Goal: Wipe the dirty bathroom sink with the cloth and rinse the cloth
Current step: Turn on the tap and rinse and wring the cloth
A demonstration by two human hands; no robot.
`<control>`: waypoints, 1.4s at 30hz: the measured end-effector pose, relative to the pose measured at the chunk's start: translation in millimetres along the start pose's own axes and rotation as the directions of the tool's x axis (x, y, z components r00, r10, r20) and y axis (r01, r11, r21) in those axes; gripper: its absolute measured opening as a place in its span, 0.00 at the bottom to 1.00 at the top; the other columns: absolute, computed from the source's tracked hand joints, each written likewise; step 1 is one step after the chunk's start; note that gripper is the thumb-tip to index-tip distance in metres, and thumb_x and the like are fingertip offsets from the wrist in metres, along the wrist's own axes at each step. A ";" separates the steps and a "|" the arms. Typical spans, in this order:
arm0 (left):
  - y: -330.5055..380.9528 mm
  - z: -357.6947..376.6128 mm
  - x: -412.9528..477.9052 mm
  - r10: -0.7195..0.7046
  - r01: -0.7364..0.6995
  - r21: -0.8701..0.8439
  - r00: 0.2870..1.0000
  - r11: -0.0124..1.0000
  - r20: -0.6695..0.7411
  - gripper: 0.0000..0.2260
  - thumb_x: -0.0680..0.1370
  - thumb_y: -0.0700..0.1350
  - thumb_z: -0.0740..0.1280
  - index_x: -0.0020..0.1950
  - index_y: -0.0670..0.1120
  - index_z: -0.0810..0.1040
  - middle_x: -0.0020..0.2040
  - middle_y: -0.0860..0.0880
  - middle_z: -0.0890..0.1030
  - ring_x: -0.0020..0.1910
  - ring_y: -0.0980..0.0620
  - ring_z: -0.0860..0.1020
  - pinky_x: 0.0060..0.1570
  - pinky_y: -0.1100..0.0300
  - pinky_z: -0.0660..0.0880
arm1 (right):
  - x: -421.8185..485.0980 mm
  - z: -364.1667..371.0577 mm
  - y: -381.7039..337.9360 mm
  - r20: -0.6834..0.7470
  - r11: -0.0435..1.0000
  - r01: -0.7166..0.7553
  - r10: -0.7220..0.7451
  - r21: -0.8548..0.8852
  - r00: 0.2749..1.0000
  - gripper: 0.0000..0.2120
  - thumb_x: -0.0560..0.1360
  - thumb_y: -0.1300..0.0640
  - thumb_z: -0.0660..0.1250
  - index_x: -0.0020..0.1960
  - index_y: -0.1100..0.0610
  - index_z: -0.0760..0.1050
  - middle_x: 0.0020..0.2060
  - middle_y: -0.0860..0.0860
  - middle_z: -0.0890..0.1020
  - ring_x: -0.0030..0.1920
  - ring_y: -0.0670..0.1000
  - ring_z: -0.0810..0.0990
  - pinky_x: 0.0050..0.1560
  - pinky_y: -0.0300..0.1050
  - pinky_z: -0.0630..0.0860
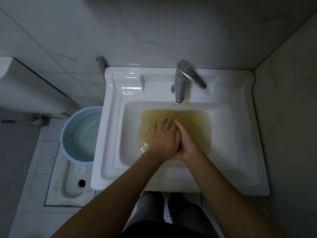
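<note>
The white bathroom sink (243, 134) fills the middle of the view. A yellowish, wet, roughly rectangular patch (193, 121) covers the basin floor; I cannot tell whether it is the cloth spread flat or tinted water. My left hand (163, 140) lies flat on this patch with its fingers straight and pointing toward the tap. My right hand (187, 143) lies against the left hand's right side, fingers stretched forward, partly overlapping it. Small ripples glint at the patch's left edge. The chrome tap (181, 81), with a rubber band round it, stands behind the basin; no stream shows.
A light blue bucket (68, 134) holding water stands on the floor left of the sink. Below it lies a white squat toilet pan (72, 182). Marble-look walls close in behind and to the right. My legs show under the sink's front edge.
</note>
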State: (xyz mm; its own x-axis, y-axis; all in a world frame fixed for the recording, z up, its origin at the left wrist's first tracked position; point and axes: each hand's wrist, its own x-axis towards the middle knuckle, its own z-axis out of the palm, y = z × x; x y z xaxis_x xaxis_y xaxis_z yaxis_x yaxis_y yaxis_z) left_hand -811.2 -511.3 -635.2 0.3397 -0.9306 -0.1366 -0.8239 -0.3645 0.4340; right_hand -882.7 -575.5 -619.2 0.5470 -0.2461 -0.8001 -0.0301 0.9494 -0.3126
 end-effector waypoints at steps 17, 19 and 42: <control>-149.6 -8.7 -89.4 0.018 0.000 0.166 0.994 0.986 -0.106 0.15 0.81 0.50 0.57 0.46 0.48 0.81 0.45 0.52 0.80 0.44 0.48 0.77 0.52 0.52 0.68 | 26.2 -1.6 -7.6 -0.255 0.923 0.204 -0.294 -0.327 0.921 0.13 0.78 0.55 0.60 0.37 0.57 0.75 0.27 0.51 0.74 0.17 0.48 0.63 0.20 0.31 0.55; -151.4 -4.3 -91.2 0.042 -0.018 0.140 0.986 0.990 -0.163 0.12 0.80 0.49 0.59 0.45 0.48 0.81 0.45 0.51 0.80 0.44 0.48 0.77 0.53 0.52 0.69 | 31.0 1.2 -7.4 -0.258 0.917 0.199 -0.296 -0.344 0.920 0.12 0.75 0.56 0.59 0.35 0.57 0.74 0.27 0.52 0.72 0.19 0.50 0.62 0.21 0.32 0.56; -154.3 6.0 -98.2 0.025 -0.008 0.105 0.987 0.994 -0.160 0.09 0.79 0.48 0.63 0.48 0.49 0.82 0.51 0.51 0.81 0.51 0.51 0.78 0.61 0.52 0.68 | 23.7 12.4 -11.4 -0.231 0.979 0.193 -0.174 0.062 0.957 0.02 0.78 0.65 0.66 0.49 0.61 0.74 0.55 0.61 0.80 0.50 0.58 0.83 0.34 0.46 0.83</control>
State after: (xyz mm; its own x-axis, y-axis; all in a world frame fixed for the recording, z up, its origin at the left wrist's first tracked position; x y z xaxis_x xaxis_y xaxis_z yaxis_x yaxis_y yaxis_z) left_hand -720.2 -363.8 -694.1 0.3872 -0.9218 0.0190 -0.8699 -0.3584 0.3387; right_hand -859.0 -589.7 -628.2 0.3357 -0.4456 -0.8299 0.1276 0.8944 -0.4286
